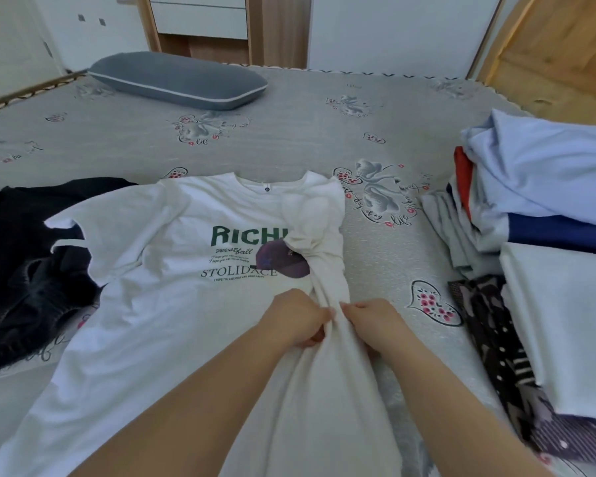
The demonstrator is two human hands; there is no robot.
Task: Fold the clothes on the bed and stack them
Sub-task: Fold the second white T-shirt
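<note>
A white T-shirt (172, 270) with green "RICH" lettering and a purple print lies face up on the bed (289, 132), collar away from me. Its right side and sleeve are folded over onto the front in a bunched ridge. My left hand (296, 318) and my right hand (372, 318) pinch that ridge of white cloth side by side, near the shirt's middle. A pile of folded clothes (544, 187) sits at the right: pale blue, red, dark blue and white pieces. A dark patterned garment (506, 359) lies under a white folded piece (565, 321).
A black garment (25, 263) lies crumpled at the left, partly under the shirt's left sleeve. A grey pillow (176, 80) rests at the far side of the bed. White cupboards and a wooden door stand behind the bed.
</note>
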